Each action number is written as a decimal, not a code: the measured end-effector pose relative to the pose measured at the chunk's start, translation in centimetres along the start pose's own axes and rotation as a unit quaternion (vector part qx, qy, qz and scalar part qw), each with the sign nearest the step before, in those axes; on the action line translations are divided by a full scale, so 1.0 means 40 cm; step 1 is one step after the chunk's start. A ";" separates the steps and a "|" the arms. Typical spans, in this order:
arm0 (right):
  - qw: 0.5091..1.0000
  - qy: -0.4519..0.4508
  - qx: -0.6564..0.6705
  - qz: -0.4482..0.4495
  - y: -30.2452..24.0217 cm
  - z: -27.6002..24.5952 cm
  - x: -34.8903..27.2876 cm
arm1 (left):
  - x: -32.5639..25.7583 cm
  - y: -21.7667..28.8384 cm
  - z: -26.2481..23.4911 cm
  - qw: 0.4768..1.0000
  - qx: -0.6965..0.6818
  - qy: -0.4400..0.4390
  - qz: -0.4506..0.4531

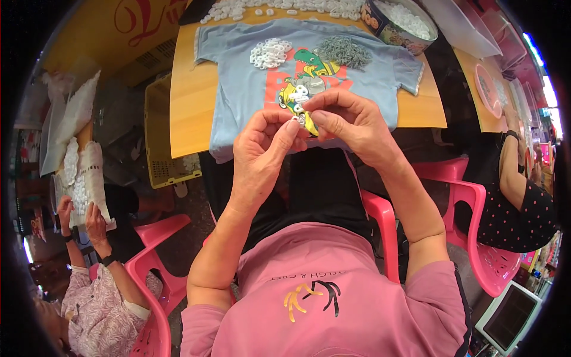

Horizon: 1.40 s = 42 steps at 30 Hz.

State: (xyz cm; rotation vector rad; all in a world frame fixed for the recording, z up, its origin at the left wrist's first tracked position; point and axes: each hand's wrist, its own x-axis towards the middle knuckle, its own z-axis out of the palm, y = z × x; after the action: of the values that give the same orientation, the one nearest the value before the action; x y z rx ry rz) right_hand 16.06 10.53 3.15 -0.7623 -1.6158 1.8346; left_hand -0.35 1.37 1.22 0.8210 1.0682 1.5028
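Both my hands meet over the lower edge of a light blue T-shirt [238,89] spread on the table, printed with a green dinosaur. My left hand [262,143] pinches a small white plastic piece [295,119] between thumb and forefinger. Close against it, my right hand [351,122] is also closed in a pinch; whatever its fingertips hold is too small to name. Just beyond the fingers lie a few loose white pieces [299,93]. Farther up the shirt sit a pile of white ring-like pieces [270,53] and a pile of small grey pieces [345,52].
More white pieces [291,8] line the table's far edge, beside a round tin [389,37] filled with white parts. A yellow crate [163,152] stands left of the wooden table [187,113]. Pink chairs [476,238] and people working flank me on both sides.
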 end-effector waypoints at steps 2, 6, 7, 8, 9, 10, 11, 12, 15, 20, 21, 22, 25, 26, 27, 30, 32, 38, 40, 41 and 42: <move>1.000 -0.016 0.017 -0.005 -0.001 0.004 0.000 | -0.003 0.004 -0.003 1.000 0.004 0.009 -0.003; 0.998 -0.057 -0.015 -0.010 -0.009 -0.005 0.003 | -0.004 0.008 -0.005 0.999 0.035 0.000 -0.002; 0.998 -0.057 -0.014 -0.008 -0.011 -0.005 0.004 | -0.006 0.008 -0.005 0.999 0.045 -0.006 -0.004; 0.998 -0.058 -0.029 -0.015 -0.012 -0.004 0.006 | -0.007 0.006 -0.005 0.999 0.044 -0.005 -0.005; 0.997 -0.059 -0.045 -0.023 -0.013 -0.003 0.007 | -0.007 0.005 -0.006 0.999 0.046 -0.013 -0.001; 0.997 -0.059 -0.044 -0.022 -0.014 -0.001 0.007 | -0.007 0.003 -0.006 0.999 0.048 -0.021 0.002; 0.997 -0.063 -0.040 -0.024 -0.014 0.000 0.007 | -0.009 0.004 -0.004 0.999 0.048 -0.021 0.002; 0.997 -0.066 -0.037 -0.026 -0.014 0.001 0.008 | -0.010 0.007 0.000 0.998 0.052 -0.020 0.003; 0.997 -0.061 -0.025 -0.033 -0.006 0.004 0.009 | -0.011 0.005 -0.003 0.998 0.051 -0.020 0.004; 0.996 -0.058 -0.054 -0.045 -0.024 -0.001 0.009 | -0.015 0.008 -0.001 0.998 0.054 -0.018 -0.004; 0.995 -0.058 -0.064 -0.045 -0.026 -0.005 0.008 | -0.015 0.008 -0.001 0.999 0.048 -0.017 -0.005; 0.995 -0.058 -0.064 -0.045 -0.028 -0.007 0.008 | -0.016 0.008 -0.001 0.999 0.041 -0.015 -0.006; 0.995 -0.061 -0.073 -0.042 -0.030 -0.010 0.005 | -0.017 0.010 0.000 0.998 0.060 -0.017 -0.011; 0.994 -0.066 -0.074 -0.044 -0.030 -0.008 0.005 | -0.016 0.011 0.001 0.998 0.059 -0.017 -0.012; 0.994 -0.071 -0.075 -0.047 -0.031 -0.007 0.005 | -0.016 0.011 0.001 0.997 0.067 -0.025 -0.005; 0.991 -0.074 -0.097 -0.045 -0.040 -0.007 0.006 | -0.016 0.015 0.006 0.997 0.069 -0.030 0.000; 0.990 -0.071 -0.110 -0.060 -0.035 -0.004 0.006 | -0.016 0.015 0.008 0.998 0.064 -0.027 -0.002; 0.954 -0.048 -0.257 -0.144 -0.037 0.009 0.004 | -0.017 0.013 0.000 0.997 0.077 -0.022 -0.001; 0.933 -0.041 -0.306 -0.184 -0.039 0.012 0.006 | -0.014 0.015 -0.004 0.995 0.090 -0.029 -0.006; 0.925 -0.045 -0.321 -0.198 -0.040 0.014 0.007 | -0.013 0.015 -0.003 0.995 0.090 -0.029 -0.006; 0.917 -0.049 -0.336 -0.212 -0.041 0.014 0.007 | -0.013 0.016 -0.002 0.996 0.082 -0.025 -0.011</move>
State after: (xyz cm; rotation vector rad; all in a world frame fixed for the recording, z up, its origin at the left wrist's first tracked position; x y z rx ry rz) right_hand 15.52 10.53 4.81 -0.5240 -2.3003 1.0165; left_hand -0.56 0.83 1.83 0.9534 1.1720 1.3830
